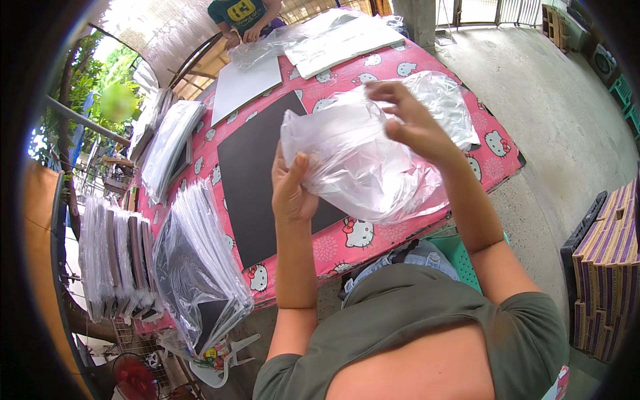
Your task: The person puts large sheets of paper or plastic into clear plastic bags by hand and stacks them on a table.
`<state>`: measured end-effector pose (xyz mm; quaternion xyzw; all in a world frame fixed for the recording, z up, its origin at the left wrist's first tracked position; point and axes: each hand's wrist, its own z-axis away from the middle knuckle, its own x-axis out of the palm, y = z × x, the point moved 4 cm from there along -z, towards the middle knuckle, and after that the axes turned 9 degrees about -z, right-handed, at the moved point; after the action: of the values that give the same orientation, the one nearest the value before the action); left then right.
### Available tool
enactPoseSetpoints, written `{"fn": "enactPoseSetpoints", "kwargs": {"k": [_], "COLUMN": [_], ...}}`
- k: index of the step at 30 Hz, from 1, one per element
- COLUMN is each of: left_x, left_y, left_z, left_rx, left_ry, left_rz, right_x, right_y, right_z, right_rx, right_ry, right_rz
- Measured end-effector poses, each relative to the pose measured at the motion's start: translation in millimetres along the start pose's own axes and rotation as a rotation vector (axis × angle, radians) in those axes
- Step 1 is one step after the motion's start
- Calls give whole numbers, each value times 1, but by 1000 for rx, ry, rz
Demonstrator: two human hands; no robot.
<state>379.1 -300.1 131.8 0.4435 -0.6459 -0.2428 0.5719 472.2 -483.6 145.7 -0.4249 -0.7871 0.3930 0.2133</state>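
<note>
A clear plastic bag [360, 157] hangs loose and crumpled above the near right part of the table. My left hand [293, 187] pinches its left edge, thumb on top. My right hand [417, 127] is raised over the bag's right side, fingers apart, with nothing visible between them. Flat on the table to the left lies a large black board [250, 167], partly covered by my left hand and the bag. More clear plastic [447, 100] lies spread on the table behind my right hand.
The table has a pink patterned cover [497, 143]. Plastic-wrapped boards [200, 247] stand in stacks along its left side. A white board [247, 87] and a white stack [343, 47] lie farther back. Across the table, a person [247, 17] handles plastic. Cardboard boxes [603, 267] stand at right.
</note>
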Motion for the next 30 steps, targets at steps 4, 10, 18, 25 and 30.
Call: {"fn": "enactPoseSetpoints", "kwargs": {"k": [4, 10, 18, 25, 30], "left_x": [0, 11, 38, 37, -12], "left_y": [-21, -18, -24, 29, 43], "left_z": [-6, 2, 24, 51, 64], "left_rx": [-23, 182, -12, -35, -223], "left_ry": [54, 258, 276, -531, -615], "left_rz": [1, -340, 91, -389, -895], "right_x": [11, 6, 3, 64, 44], "right_y": [28, -18, -30, -44, -42], "right_z": [-11, 0, 34, 107, 145], "right_rx": [449, 209, -309, 348, 475], "right_ry": [28, 100, 396, -526, -258], "right_rz": [-267, 159, 455, 90, -680]}}
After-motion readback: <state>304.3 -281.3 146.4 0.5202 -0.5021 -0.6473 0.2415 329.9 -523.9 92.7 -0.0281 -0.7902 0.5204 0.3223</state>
